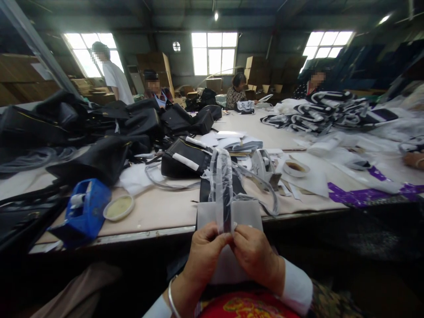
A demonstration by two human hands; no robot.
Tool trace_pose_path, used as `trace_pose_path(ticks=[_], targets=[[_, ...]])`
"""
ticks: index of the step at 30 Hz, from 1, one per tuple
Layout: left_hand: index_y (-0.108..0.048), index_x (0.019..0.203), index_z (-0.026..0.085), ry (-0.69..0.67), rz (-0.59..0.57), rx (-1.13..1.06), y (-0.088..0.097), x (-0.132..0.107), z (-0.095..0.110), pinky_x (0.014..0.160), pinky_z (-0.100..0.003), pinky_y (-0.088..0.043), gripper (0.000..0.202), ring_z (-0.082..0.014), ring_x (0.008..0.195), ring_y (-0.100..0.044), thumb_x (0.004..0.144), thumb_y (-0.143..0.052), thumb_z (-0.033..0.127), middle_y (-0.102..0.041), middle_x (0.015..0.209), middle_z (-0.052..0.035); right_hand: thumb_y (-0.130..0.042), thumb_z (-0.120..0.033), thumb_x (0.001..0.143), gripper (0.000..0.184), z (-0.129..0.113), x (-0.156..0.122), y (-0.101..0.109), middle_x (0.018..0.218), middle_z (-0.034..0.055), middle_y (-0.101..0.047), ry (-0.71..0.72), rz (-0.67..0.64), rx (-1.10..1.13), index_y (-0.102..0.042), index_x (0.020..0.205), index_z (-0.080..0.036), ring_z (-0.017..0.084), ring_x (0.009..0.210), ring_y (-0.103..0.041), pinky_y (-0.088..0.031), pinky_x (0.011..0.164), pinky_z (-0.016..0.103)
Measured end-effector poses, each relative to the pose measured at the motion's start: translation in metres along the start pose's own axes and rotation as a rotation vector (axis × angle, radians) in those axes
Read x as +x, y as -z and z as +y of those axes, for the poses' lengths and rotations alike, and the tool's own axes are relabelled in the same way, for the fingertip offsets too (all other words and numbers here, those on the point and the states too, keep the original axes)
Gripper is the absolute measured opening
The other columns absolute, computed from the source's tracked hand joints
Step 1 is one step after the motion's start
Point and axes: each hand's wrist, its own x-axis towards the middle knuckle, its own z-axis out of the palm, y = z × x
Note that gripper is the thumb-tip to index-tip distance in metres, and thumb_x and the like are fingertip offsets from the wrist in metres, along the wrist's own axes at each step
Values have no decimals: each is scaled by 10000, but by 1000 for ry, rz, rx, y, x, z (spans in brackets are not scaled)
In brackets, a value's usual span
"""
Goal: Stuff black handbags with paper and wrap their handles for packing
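Both my hands meet low in the middle of the head view. My left hand (203, 256) and my right hand (255, 256) are closed, pinching a bag handle wrapped in clear plastic film (222, 185) that stands up between them. Behind the handle is a grey panel of the bag (247, 214), partly hidden by my fingers. A bracelet sits on my left wrist and a white sleeve covers my right wrist.
A long beige worktable (159, 207) carries a blue tape dispenser (84, 212), a round lid of glue (118, 206), black handbags (183, 161), paper stacks (236, 142), a small bowl (296, 168), purple strips (361, 194) and black-and-white bags (324, 110). Several people work at the far end.
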Motion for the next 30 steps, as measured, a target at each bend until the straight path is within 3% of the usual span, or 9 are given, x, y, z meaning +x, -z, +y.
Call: trace_pose_path(ticks=[3,6,10,13,16,19,22,27,30], targets=[[-729,688,163,-198,-1,143,3,-4,-4,673,-244,-447,159,-144,697,-559,831,-724,232,-609,706,-14,-589,-365,956,251,1,4,11,886,85,-699,-290,-138,535,-709,980,-147,200,804,-625,-485,741,305],[-738,737,179,-385,-49,239,3,-8,-13,648,-229,-447,148,-130,675,-566,874,-695,215,-602,705,-13,-715,-510,844,381,-1,12,15,875,65,-721,-617,-184,1001,-736,950,-145,211,828,-649,-511,795,320],[-750,830,195,-462,-43,246,3,-12,-23,699,-238,-467,126,-139,740,-589,906,-650,200,-647,800,-35,-769,-474,796,353,-7,17,11,717,34,-686,-820,-100,1018,-730,771,-124,161,688,-599,-473,672,268],[-746,851,175,-268,-137,150,11,-12,-20,769,-277,-471,135,-179,826,-595,865,-708,304,-635,809,-40,-712,-394,861,271,-9,14,8,735,36,-685,-652,-91,797,-725,760,-143,166,702,-596,-473,687,276],[-705,816,136,45,-233,-144,17,-8,-14,601,-225,-402,362,-120,638,-494,750,-797,480,-527,653,15,-597,-286,944,237,-7,8,4,744,47,-656,-324,-101,433,-698,768,-161,170,709,-583,-458,691,286],[-633,745,139,303,-123,-417,13,-4,-13,456,-185,-203,433,-41,467,-253,657,-859,497,-346,520,96,-483,-190,979,287,-3,2,-3,706,63,-610,-9,-84,107,-661,756,-159,163,642,-529,-403,606,281],[-608,737,156,409,-34,-545,7,-1,-16,438,-182,-175,445,-29,435,-217,593,-903,456,-326,500,115,-434,-162,989,318,2,0,-5,714,80,-612,77,-94,18,-675,782,-153,168,646,-525,-395,606,284],[-743,779,150,122,-52,-134,10,-6,-15,712,-260,-464,236,-157,727,-587,761,-806,377,-653,735,-29,-643,-559,887,410,6,9,8,675,14,-578,-425,-261,788,-694,851,-154,134,602,-489,-410,582,256],[-762,746,170,-128,-64,118,12,-10,-16,761,-282,-469,189,-192,795,-613,852,-719,321,-685,801,-56,-786,-636,713,519,6,13,8,506,-76,-403,-844,-292,1221,-645,740,-137,51,447,-270,-208,441,204]])
